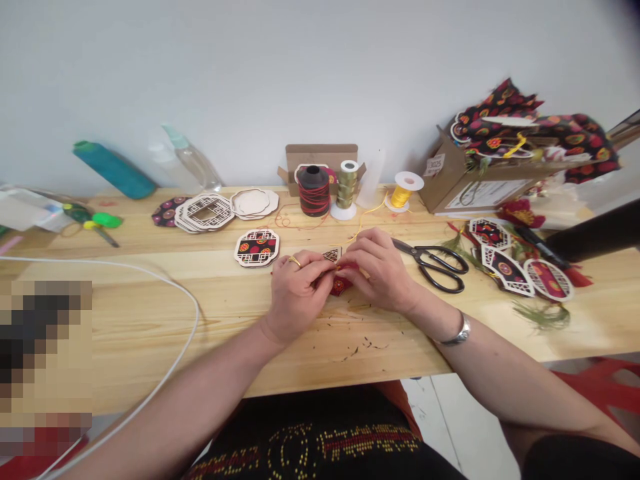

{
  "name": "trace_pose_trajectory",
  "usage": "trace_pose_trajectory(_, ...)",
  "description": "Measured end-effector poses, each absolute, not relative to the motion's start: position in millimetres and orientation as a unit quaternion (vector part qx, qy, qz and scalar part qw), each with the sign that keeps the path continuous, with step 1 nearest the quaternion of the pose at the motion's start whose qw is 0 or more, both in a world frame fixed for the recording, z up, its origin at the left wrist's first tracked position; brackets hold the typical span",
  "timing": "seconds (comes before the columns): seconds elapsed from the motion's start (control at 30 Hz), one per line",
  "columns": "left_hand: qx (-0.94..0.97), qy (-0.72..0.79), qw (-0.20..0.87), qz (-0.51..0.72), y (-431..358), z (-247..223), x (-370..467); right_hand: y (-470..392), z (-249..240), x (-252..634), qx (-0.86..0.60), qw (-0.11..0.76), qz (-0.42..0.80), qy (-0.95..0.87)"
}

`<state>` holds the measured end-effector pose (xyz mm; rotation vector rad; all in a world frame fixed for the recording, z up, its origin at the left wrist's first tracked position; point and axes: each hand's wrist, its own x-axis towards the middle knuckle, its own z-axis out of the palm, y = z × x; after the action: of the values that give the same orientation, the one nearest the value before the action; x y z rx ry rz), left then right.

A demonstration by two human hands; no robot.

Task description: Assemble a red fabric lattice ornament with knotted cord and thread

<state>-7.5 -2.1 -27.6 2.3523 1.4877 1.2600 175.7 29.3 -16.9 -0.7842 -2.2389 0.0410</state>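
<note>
Both hands pinch a small red fabric ornament point(341, 283) near the worktop's point(150, 313) front edge: left hand point(296, 293) and right hand point(380, 270) grasp its sides. It looks light, soft and easily crumpled, best held by its edges.

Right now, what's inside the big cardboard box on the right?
The box is heaped with black flowered cloth pieces, with a yellow cord among them. Whatever lies deeper is covered by the heap.

scissors point(436, 264) right of hands point(340, 280); thread spools point(330, 188) behind; box point(475, 183) far right on table point(150, 320).
</note>
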Motion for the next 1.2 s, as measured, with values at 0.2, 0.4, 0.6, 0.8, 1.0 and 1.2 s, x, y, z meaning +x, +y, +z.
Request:
trace_pose_trajectory(0.2,0.77,0.484,0.042,0.414,-2.0,-27.8,-6.7,30.3,-19.5,173.2,-0.294,0.381,-0.009,-0.876)
trace_pose_trajectory(0.4,0.769,0.48,0.04,0.421,-2.4,-27.4,-5.2,30.2,-20.1,172.8,-0.301,0.363,-0.012,-0.882)
trace_pose_trajectory(0.6,0.767,0.473,0.043,0.431,-2.6,-26.5,-5.6,30.9,-21.8,172.2,-0.313,0.349,0.003,-0.883)
trace_pose_trajectory(0.8,0.767,0.467,0.042,0.438,-3.1,-27.7,-6.3,30.7,-22.2,171.7,-0.338,0.323,0.023,-0.884)
trace_pose_trajectory(1.0,0.768,0.467,0.043,0.436,-3.5,-27.4,-5.5,29.9,-21.5,170.4,-0.348,0.306,0.021,-0.886)
trace_pose_trajectory(1.2,0.769,0.463,0.044,0.438,-2.4,-28.6,-5.3,31.1,-22.4,170.9,-0.358,0.295,0.001,-0.886)
